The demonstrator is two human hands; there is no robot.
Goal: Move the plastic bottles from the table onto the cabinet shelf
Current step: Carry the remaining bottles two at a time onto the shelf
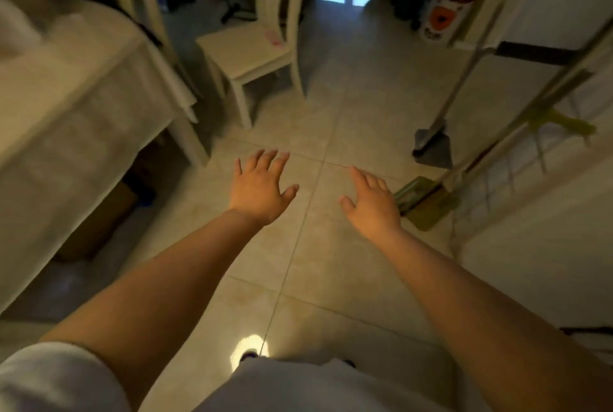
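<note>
Both bare arms stretched fwd over beige tiled floor, palms down. Left hand & right hand: fingers spread, each grip wide open, holding nothing. Cloth-covered surface at 10 o'clock; cream wooden chair at 12. No plastic bottles visible.

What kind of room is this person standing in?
Most likely a home dining area. A table with a pale cloth stands on the left, a cream wooden chair beyond it, and a broom and dustpan lean by the wall on a tiled floor.
</note>
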